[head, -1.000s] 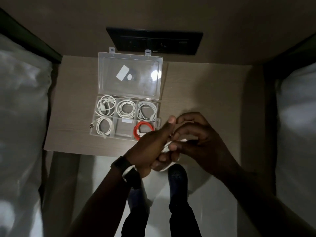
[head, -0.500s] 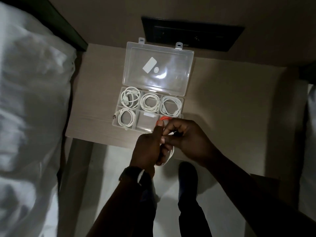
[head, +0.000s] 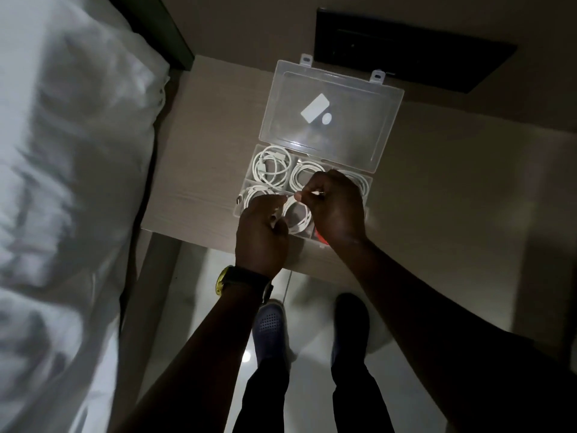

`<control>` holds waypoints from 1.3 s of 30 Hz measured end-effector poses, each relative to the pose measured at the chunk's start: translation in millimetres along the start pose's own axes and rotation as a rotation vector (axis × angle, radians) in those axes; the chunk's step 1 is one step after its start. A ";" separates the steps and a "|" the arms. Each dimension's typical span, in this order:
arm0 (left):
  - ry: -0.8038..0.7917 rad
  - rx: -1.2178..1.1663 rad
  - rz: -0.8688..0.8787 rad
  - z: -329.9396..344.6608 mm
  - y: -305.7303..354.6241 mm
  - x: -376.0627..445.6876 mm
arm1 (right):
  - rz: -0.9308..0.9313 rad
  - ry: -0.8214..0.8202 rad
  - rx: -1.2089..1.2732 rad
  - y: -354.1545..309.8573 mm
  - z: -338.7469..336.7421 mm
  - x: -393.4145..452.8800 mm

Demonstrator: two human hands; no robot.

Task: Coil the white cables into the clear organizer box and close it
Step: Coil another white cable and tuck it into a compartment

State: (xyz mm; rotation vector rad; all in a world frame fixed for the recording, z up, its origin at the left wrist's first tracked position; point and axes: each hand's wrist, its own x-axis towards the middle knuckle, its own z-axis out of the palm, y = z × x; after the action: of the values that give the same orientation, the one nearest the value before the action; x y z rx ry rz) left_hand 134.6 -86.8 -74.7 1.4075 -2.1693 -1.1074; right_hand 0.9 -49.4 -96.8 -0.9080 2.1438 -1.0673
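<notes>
Both hands work over the front row of the clear organizer box [head: 315,170], at the centre of the frame. The left hand [head: 260,235], with a dark watch [head: 242,281] on its wrist, has its fingers curled around a white cable coil [head: 296,215] that sits in the middle front compartment. The right hand [head: 335,207] pinches a short white end of that same cable between thumb and fingertips, just above the coil.

The box rests on a pale wooden bench [head: 206,170], its lid [head: 332,114] open and leaning back toward the top of the frame, with a white sticker on it. Coiled white cables fill the back row; the clearest is the one in the back left compartment [head: 271,168]. Another white coil lies in the front left compartment, partly hidden by the left hand. A bit of red cable [head: 321,240] shows beneath the right hand in the front right compartment.

White bedding [head: 68,182] fills the left side of the frame. A dark panel [head: 412,62] sits on the wall at upper right. Two shoes stand on the floor at the bottom centre.
</notes>
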 end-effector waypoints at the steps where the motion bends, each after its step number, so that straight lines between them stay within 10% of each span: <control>1: -0.012 0.048 0.044 1.3 -2.3 0.6 | -0.037 0.002 -0.035 0.4 3.6 -0.5; 15: -0.060 0.217 0.271 14.4 -35.7 -5.5 | -0.471 -0.172 -0.657 21.9 -10.3 -33.1; 39: -0.211 0.447 0.244 4.4 -11.0 3.8 | -0.443 -0.289 -0.778 25.9 -20.6 -41.6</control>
State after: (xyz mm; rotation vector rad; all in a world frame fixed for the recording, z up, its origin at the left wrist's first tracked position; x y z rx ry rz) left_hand 137.0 -90.6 -86.3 1.1782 -2.7810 -0.7382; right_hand 2.7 3.6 -100.0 -1.8257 2.1562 -0.1982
